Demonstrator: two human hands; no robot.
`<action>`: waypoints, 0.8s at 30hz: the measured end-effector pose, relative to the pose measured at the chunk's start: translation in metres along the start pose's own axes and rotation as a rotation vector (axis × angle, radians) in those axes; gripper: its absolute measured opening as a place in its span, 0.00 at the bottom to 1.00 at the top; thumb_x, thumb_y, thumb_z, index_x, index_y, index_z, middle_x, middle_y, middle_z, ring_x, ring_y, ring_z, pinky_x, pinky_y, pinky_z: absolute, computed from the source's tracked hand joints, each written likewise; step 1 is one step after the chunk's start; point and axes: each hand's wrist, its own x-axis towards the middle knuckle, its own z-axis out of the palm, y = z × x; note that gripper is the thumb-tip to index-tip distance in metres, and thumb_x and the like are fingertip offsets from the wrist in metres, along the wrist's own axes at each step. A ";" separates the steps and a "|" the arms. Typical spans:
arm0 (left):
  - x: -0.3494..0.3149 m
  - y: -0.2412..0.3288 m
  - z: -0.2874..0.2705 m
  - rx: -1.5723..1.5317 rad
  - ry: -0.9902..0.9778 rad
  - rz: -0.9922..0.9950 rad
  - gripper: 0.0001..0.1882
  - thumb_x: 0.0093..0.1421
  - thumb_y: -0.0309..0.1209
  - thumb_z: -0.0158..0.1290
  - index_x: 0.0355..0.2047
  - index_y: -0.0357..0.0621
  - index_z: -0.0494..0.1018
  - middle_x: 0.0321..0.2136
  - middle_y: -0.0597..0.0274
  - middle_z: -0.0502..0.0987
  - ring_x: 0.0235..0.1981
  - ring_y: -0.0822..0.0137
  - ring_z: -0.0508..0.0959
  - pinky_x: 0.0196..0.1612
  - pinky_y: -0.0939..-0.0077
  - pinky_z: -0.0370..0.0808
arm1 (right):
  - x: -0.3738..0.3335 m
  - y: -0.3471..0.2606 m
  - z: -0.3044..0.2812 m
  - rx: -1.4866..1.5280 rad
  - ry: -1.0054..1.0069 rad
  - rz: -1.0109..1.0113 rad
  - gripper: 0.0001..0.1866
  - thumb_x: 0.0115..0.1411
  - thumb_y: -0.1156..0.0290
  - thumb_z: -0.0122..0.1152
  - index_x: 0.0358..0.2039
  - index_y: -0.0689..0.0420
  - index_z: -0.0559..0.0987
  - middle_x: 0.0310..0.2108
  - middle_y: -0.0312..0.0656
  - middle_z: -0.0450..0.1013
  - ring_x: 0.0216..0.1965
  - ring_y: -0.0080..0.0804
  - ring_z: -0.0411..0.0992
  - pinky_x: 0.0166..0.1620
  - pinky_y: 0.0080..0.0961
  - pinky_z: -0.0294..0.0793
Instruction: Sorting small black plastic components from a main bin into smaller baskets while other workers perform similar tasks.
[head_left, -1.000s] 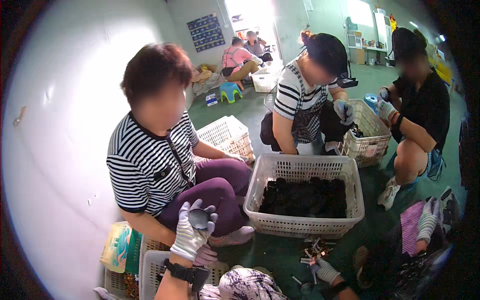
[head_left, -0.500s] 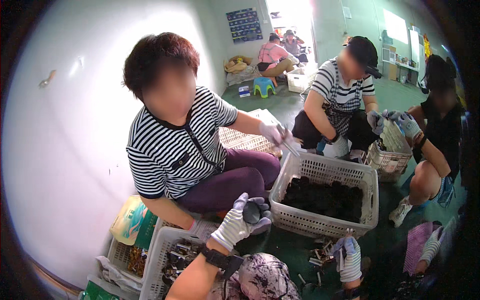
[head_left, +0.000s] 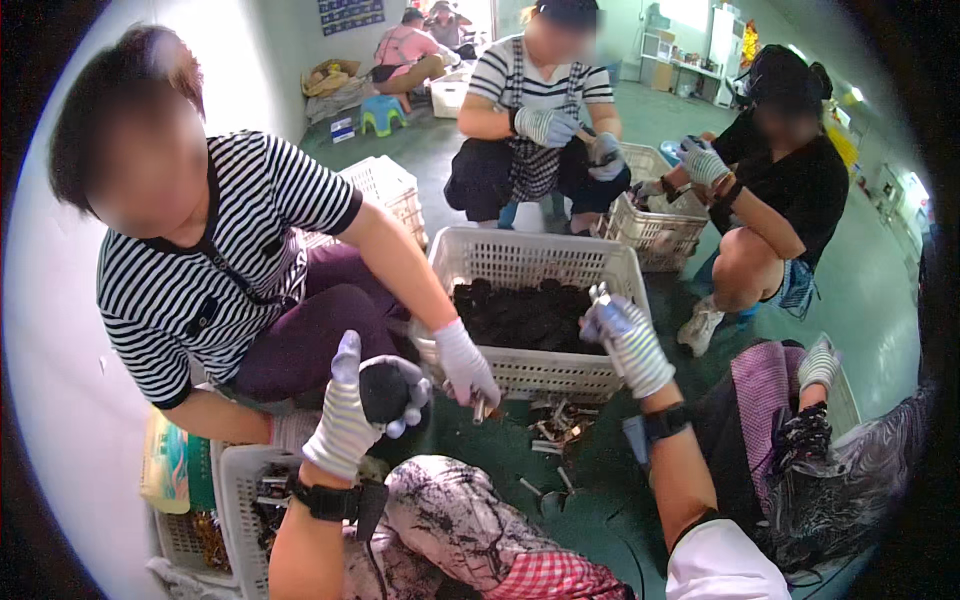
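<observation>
Low in the frame, left of centre, the left hand [head_left: 352,420] in a striped work glove has its grip closed around a dark rounded lump [head_left: 384,390], thumb raised upright beside it; the lump sits just left of the white plastic crate [head_left: 520,262] in the middle of the frame; right of centre the right hand [head_left: 626,338], also gloved, is over the crate's right rim, its grip pinching a small metal piece [head_left: 598,293]; the crate holds a heap of dark pieces [head_left: 525,312]; between the two hands a co-worker's gloved hand [head_left: 466,365] reaches down at the crate's front wall, grasping a small metal tool; metal scraps [head_left: 556,425] lie on the green floor [head_left: 600,495] below the crate; a second white basket [head_left: 236,490] stands at lower left, under the left forearm
</observation>
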 end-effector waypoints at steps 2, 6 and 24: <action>0.002 -0.002 0.006 0.009 0.014 -0.022 0.42 0.56 0.70 0.32 0.27 0.40 0.74 0.18 0.58 0.75 0.13 0.69 0.73 0.10 0.85 0.65 | -0.007 0.039 -0.022 -0.045 0.080 0.129 0.11 0.64 0.63 0.53 0.33 0.58 0.74 0.25 0.36 0.71 0.26 0.23 0.69 0.33 0.22 0.70; -0.013 -0.002 -0.005 -0.012 -0.010 -0.068 0.43 0.55 0.71 0.31 0.28 0.39 0.75 0.21 0.56 0.77 0.17 0.66 0.75 0.12 0.82 0.67 | -0.022 0.023 0.000 -0.124 0.132 0.126 0.17 0.64 0.57 0.52 0.31 0.60 0.74 0.23 0.34 0.70 0.25 0.20 0.66 0.29 0.20 0.64; -0.046 0.007 -0.018 0.071 -0.302 0.200 0.45 0.56 0.72 0.26 0.36 0.42 0.74 0.30 0.62 0.75 0.30 0.70 0.75 0.31 0.81 0.71 | -0.139 -0.062 0.181 0.312 -0.498 0.104 0.16 0.64 0.59 0.54 0.33 0.61 0.76 0.30 0.37 0.72 0.32 0.23 0.68 0.39 0.21 0.66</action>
